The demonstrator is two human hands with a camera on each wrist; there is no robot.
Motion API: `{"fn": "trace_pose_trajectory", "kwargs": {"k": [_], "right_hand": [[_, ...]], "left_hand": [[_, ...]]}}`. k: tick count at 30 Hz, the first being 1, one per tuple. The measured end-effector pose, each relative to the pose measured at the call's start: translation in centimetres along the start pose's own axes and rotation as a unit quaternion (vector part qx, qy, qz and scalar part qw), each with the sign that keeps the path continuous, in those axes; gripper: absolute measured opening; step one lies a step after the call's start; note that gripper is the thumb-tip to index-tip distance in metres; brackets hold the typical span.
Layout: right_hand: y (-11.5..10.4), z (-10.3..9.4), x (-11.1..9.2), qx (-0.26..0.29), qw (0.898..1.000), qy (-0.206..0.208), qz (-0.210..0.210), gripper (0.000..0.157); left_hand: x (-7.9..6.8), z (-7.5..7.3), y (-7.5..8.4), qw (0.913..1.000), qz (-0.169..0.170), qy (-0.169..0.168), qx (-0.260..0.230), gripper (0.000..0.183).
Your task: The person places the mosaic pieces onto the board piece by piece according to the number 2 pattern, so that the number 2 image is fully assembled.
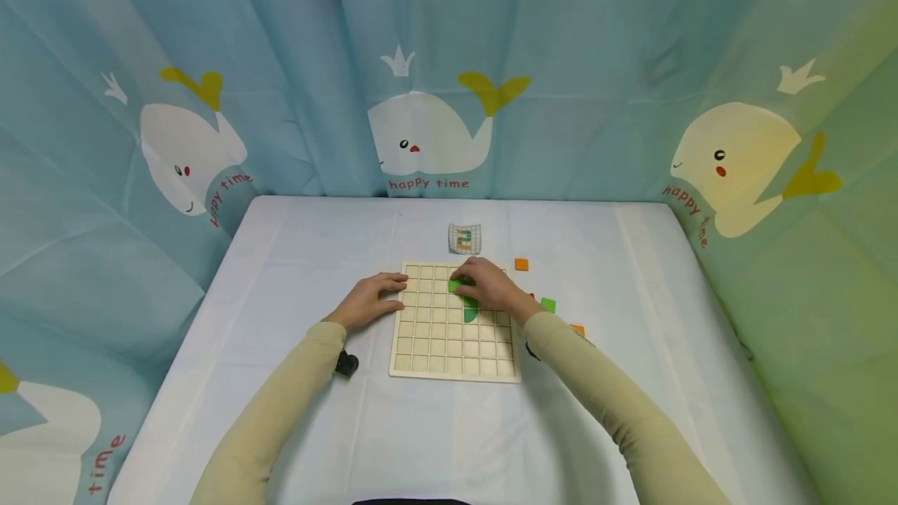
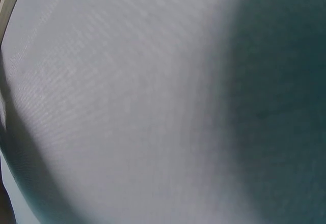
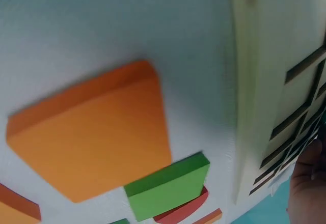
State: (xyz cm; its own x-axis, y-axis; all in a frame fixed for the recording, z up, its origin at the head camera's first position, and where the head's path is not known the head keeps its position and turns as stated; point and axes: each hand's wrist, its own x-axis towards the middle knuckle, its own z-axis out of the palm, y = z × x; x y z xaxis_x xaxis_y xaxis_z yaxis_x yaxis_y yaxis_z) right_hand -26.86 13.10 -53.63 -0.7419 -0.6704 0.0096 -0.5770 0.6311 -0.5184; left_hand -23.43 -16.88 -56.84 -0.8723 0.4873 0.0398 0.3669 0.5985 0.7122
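A pale wooden grid board (image 1: 428,345) lies on the table before me. My left hand (image 1: 368,301) rests at its left edge, fingers extended and touching the rim. Over the board's upper part is my right hand (image 1: 489,284), with thumb and fingertips pinching a light green tile (image 1: 454,286) at the grid squares. Just below that hand a dark green rounded piece (image 1: 471,316) sits in the grid, and more green above it is partly covered by the hand. In the right wrist view, my right hand (image 3: 305,196) shows only at the lower right edge.
Behind the board lies a small card (image 1: 465,239) with a gridded coloured figure. Right of the board are an orange tile (image 1: 521,264), a green tile (image 1: 548,305), another orange tile (image 1: 578,330) and a red piece (image 3: 183,208). Curtains surround the table's back and sides.
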Motion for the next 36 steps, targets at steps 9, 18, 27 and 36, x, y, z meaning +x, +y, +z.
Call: {"fn": "trace_pose_trajectory", "kwargs": {"k": [9,18,27,36], "right_hand": [[0.5,-0.4,-0.4,0.038,0.999,0.024,0.011,0.030],[4.4,-4.2,-2.7,0.112,0.970,0.168,0.136,0.035],[8.4,-6.2,-5.5,0.094,0.961,0.164,0.204,0.037],[9.4,-4.9,-5.7,0.044,0.977,0.095,0.183,0.039]], "left_hand": [[0.1,-0.1,0.3,1.0000,-0.002,0.002,0.003,0.048],[0.1,-0.1,0.3,1.0000,0.000,0.003,0.005,0.049],[-0.1,-0.2,0.5,0.9998,-0.017,0.000,0.003,0.049],[0.0,-0.1,0.4,0.9999,-0.012,-0.003,0.001,0.048]]}}
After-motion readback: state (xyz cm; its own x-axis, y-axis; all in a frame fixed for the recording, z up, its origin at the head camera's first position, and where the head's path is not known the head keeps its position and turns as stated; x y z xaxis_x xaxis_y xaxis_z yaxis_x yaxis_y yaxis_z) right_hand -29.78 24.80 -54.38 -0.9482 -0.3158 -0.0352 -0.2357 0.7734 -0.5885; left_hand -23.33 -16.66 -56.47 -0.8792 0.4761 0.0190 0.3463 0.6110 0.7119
